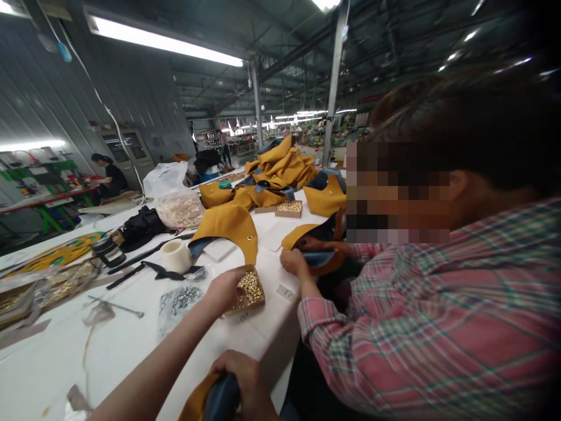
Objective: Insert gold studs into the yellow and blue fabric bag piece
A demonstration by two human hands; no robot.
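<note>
My left hand [225,290] reaches out to a small cardboard box of gold studs [250,289] on the white table [131,345]. Its fingers curl over the box's left edge, and what they pinch is hidden. My right hand [246,379] is at the table's near edge, closed on a blue and mustard fabric piece [210,400]. Close on my right a co-worker in a pink plaid shirt [438,327] leans in, with a hand [293,261] on another mustard piece [307,237].
Mustard fabric pieces [232,225] and a pile of them [283,164] lie further along the table. A second box of studs [289,207], a white roll [176,255], a black bag [142,225], bags of metal parts [182,298] and yellow trims [61,254] lie around. Another person [109,175] sits far left.
</note>
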